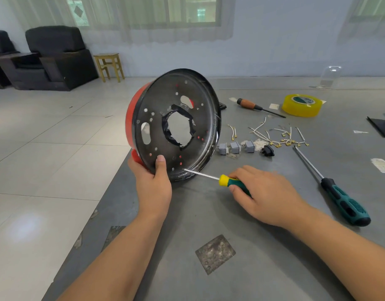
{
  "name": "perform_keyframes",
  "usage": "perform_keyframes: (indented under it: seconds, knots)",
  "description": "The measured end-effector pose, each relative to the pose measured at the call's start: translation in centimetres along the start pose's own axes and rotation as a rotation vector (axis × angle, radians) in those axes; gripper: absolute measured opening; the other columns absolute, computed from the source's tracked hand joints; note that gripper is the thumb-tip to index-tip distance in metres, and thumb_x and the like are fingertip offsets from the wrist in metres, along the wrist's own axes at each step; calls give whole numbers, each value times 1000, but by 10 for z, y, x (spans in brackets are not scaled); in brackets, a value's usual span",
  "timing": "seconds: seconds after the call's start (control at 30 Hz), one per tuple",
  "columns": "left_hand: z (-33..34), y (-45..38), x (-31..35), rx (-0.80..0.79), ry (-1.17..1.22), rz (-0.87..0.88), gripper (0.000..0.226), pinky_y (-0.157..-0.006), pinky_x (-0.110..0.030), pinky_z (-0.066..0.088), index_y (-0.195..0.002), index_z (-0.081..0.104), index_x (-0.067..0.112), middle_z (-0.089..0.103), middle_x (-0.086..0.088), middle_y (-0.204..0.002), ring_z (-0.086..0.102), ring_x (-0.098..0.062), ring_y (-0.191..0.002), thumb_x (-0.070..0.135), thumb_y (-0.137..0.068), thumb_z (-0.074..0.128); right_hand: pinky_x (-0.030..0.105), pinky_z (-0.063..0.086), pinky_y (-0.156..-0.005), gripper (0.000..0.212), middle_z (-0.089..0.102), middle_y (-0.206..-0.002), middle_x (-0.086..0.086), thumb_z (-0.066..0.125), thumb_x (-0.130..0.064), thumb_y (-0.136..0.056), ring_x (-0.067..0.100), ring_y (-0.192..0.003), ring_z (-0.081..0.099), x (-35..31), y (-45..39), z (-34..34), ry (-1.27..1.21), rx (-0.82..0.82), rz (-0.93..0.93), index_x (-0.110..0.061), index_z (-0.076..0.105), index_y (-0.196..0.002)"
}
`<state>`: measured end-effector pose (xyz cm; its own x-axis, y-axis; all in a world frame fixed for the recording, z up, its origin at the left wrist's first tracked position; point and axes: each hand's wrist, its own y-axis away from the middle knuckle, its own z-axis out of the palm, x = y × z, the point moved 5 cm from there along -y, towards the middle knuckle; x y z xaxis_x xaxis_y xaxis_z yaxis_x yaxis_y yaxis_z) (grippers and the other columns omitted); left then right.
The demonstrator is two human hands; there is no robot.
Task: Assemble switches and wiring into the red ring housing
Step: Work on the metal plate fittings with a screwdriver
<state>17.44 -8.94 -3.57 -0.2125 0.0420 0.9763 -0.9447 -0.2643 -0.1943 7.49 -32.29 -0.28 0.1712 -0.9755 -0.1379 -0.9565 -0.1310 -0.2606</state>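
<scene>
The housing [174, 124] stands on edge near the tabletop's [241, 213] left edge, its black perforated back plate facing the camera and its red wall showing at the left. The left hand [153, 183] grips its lower rim, thumb pressed on the plate, the other fingers curled behind out of sight. The right hand [266, 195] is closed round the green-and-yellow handle of a small screwdriver [217, 179]; its shaft points up-left, tip touching the plate near the bottom rim, just right of the left thumb. Right of the housing lie three grey switches [235, 147], a black plug part [267, 151] and a scatter of white wires [278, 136] with brass terminals. Further toward the right edge lies a long screwdriver [337, 192]. Toward the far edge are a brown-handled screwdriver [255, 107] and a yellow tape roll [302, 105]
</scene>
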Motion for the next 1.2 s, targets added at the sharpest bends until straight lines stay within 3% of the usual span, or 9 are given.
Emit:
perform_keyframes:
  seconds: [0.03, 0.13, 0.27, 0.43, 0.63, 0.77, 0.9, 1.07, 1.2]
  knots:
    - [-1, -2, -2, 15, 29, -27, 47, -109, -51, 52, -146, 37, 28, 66, 20, -126, 65, -14, -121, 25, -105, 60, 35, 41, -62, 31, 56, -100, -13, 41, -49, -101, 14, -83, 54, 8, 0, -3, -5, 30, 26, -33, 57, -122]
    - [-3, -6, -4, 29, 113, -72, 54, -112, -54, 49, -144, 38, 34, 64, 27, -127, 62, -14, -128, 31, -96, 62, 32, 34, -63, 25, 57, -100, -10, 51, -40, -100, 16, -84, 53, 37, 0, -10, -27, 134, 123, -29, 62, -119]
    - [-2, -7, -5, 11, 127, -69, 55, -111, -53, 50, -141, 40, 38, 65, 34, -121, 63, -13, -128, 36, -90, 62, 39, 50, -79, 30, 63, -115, -2, 53, -37, -101, 24, -101, 59, 77, 0, -10, 6, 152, 300, -25, 62, -128]
    - [-1, -7, -5, -5, 141, -44, 56, -112, -54, 49, -142, 40, 40, 63, 31, -128, 61, -11, -129, 36, -91, 62, 42, 51, -88, 35, 63, -124, 0, 49, -39, -103, 27, -110, 58, 97, 0, 0, 88, 65, 443, -28, 60, -134]
    - [-1, -7, -6, -23, 142, -31, 49, -98, -58, 59, -137, 46, 39, 67, 32, -116, 69, 0, -108, 36, -92, 64, 41, 50, -90, 33, 61, -120, -2, 50, -41, -101, 25, -108, 57, 94, 2, 1, 118, 38, 466, -30, 60, -130]
    - [-1, -7, -7, -30, 162, -57, 54, -88, -48, 64, -139, 50, 34, 69, 27, -119, 71, -5, -111, 37, -88, 69, 42, 49, -94, 37, 61, -117, -4, 49, -46, -97, 22, -107, 57, 88, 2, -3, 146, 20, 470, -31, 59, -129]
    - [-1, -6, -6, -47, 203, -74, 54, -75, -40, 66, -137, 55, 32, 73, 21, -118, 74, -8, -107, 35, -86, 71, 45, 40, -106, 46, 62, -131, -5, 46, -47, -96, 22, -122, 54, 79, 1, -3, 103, 42, 474, -32, 55, -138]
    - [1, -5, -4, -84, 229, -117, 25, -71, -43, 65, -111, 64, 45, 75, 16, -112, 76, -13, -103, 37, -88, 67, 41, 29, -102, 41, 66, -129, -5, 46, -46, -101, 20, -124, 55, 55, -5, -15, -12, 298, 385, -25, 60, -134]
    - [5, -4, -2, -148, 221, -108, 15, -72, -47, 65, -93, 69, 55, 77, 12, -109, 76, -19, -103, 41, -88, 65, 43, 36, -103, 57, 65, -128, -6, 31, -58, -102, 21, -122, 55, 43, -13, -12, -208, 268, 339, -24, 53, -142]
